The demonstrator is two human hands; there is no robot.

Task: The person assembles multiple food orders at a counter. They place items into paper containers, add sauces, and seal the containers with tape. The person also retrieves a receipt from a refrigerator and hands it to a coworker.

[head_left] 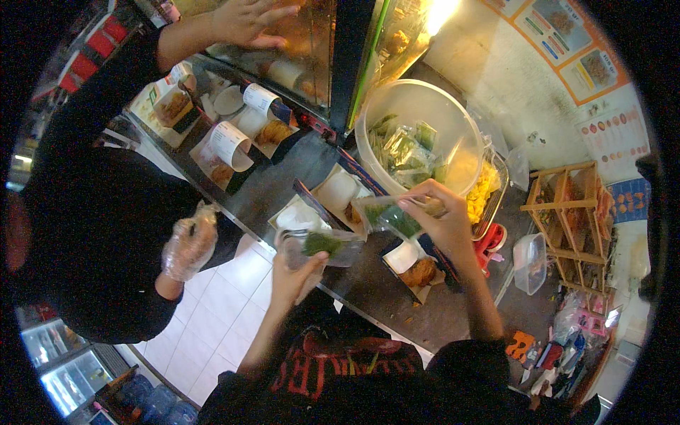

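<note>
My left hand (294, 278) pinches a small clear plastic bag (337, 248) with something green and leafy in it. Held between the fingers of my right hand (445, 211) is another such clear bag (399, 218), also with green contents. Below the two bags stand open paper boxes: one with white rice (301, 214), one with rice and a brown fried piece (340, 190). Nearer to me, another box (404, 256) has rice and a fried piece (421, 272). Just beyond my right hand, a big translucent tub (453, 127) contains several green-filled packets (404, 145).
At left a co-worker stands with one gloved hand (191, 243) low and a bare hand (255, 20) near the glass display case (297, 49). More filled boxes (225, 152) line the counter. At right are yellow packets (484, 185), red-handled scissors (490, 244), a clear container (530, 263) and a wooden rack (567, 205).
</note>
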